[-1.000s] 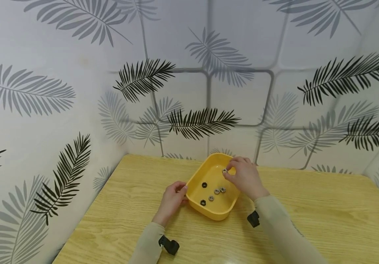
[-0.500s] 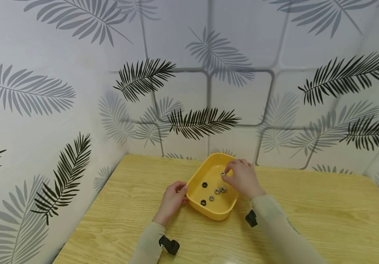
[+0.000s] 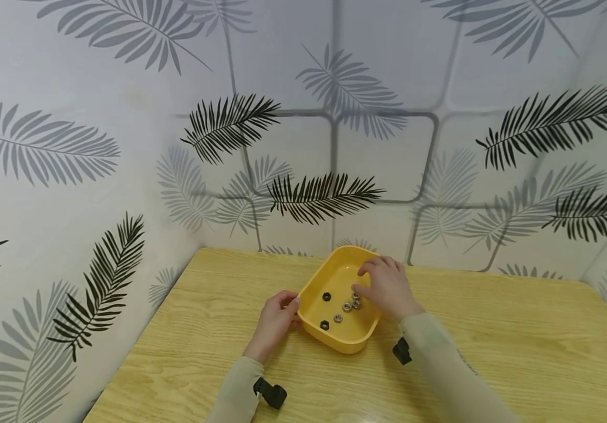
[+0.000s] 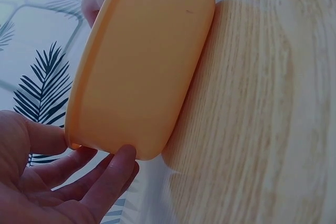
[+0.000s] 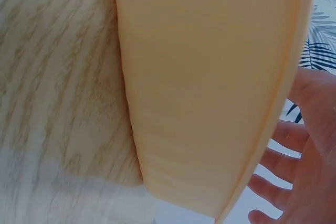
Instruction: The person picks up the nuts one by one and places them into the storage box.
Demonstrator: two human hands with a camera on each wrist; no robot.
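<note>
A yellow plastic tub (image 3: 311, 282) with rounded corners sits on the table. My left hand (image 3: 276, 320) pinches its left rim, thumb over the edge and fingers against the outer wall (image 4: 142, 66). Inside lie two black hex nuts, one upper (image 3: 327, 296) and one lower (image 3: 324, 325). Several silver nuts (image 3: 347, 307) are there too, some clustered near the middle. My right hand (image 3: 388, 288) is over the right rim, thumb and index finger apart, with a silver nut (image 3: 356, 295) just below the thumb tip. In the right wrist view, the tub wall hides the nuts.
The wood-grain table (image 3: 493, 335) extends to both sides of the tub. Behind it rises a wall (image 3: 303, 147) with a feather-leaf pattern, close past the tub's far corner. Black wrist cameras (image 3: 272, 392) are strapped to both sleeves.
My right hand has moved slightly down and left inside the tub, and its thumb and index finger have parted from the silver nut. The left hand and tub stay put.
</note>
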